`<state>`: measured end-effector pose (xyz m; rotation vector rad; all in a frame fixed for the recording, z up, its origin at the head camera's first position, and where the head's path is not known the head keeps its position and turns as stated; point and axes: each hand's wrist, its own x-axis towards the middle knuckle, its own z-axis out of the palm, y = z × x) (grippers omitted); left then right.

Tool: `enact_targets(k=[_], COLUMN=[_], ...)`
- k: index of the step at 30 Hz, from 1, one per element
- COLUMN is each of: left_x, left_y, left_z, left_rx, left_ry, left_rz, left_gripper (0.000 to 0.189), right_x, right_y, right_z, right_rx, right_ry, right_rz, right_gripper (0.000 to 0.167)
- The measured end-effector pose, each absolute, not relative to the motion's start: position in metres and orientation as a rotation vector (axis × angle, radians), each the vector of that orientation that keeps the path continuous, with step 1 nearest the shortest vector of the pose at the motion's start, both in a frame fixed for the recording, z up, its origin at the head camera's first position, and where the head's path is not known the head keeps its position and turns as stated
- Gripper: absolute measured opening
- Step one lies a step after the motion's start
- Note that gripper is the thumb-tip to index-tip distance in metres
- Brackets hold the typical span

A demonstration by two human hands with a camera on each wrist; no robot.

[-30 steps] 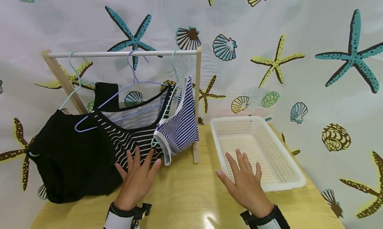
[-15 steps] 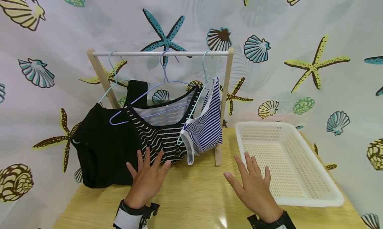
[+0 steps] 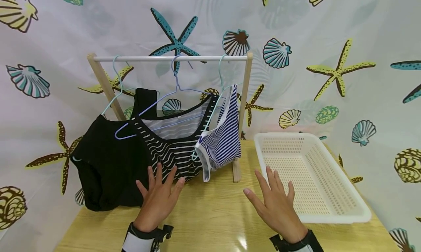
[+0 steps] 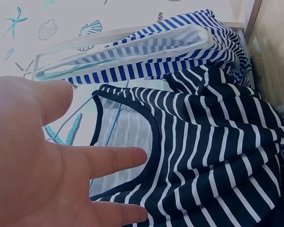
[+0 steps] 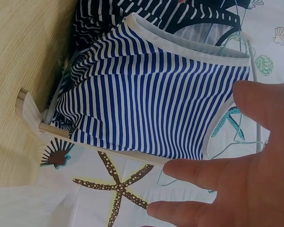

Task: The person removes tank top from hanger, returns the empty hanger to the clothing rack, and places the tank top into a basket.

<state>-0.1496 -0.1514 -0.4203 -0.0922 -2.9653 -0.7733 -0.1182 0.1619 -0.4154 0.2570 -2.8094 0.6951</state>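
My left hand [image 3: 158,200] is held with its fingers spread, in front of a black top with white stripes [image 3: 177,153] on a periwinkle hanger [image 3: 158,102]. Fingers apart and nothing in it, my right hand [image 3: 277,208] hovers by the near left side of a white plastic basket [image 3: 342,218]. A blue-and-white striped top [image 3: 223,142] with white trim hangs at the right on a mint hanger [image 3: 220,74]. On the left, a plain black top [image 3: 112,153] hangs from another pale mint hanger [image 3: 119,85]. In the left wrist view, the spread fingers overlap the black striped top.
A small rack with a white rail [image 3: 144,58] and wooden posts [image 3: 244,94] carries the three tops. It stands at the back of the wood-grain table [image 3: 210,215]. Behind hangs a pale curtain [image 3: 296,18] printed with starfish and shells.
The head view has shifted, so the rack and basket now appear farther right than a second ago. Both hands keep the same spread pose; the garments look unchanged.
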Motion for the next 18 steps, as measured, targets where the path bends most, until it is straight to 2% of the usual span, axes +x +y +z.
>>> enact_targets(k=[5,18], left_x=[-0.1499,-0.1521], left_y=[-0.1507,-0.1490], left_z=[-0.4196,-0.4223], left_rx=[-0.083,-0.040], left_ry=[-2.984,-3.009], left_rz=[-0.764,-0.767], left_gripper=[0.082,0.082], right_x=[-0.1179,-0.1175], right_y=[0.1621,0.1653], right_z=[-0.4161,-0.4187], right_rx=[0.251,0.231], right_ry=[-2.807,-2.819], right_rz=[0.693,0.694], right_gripper=[0.070,0.069])
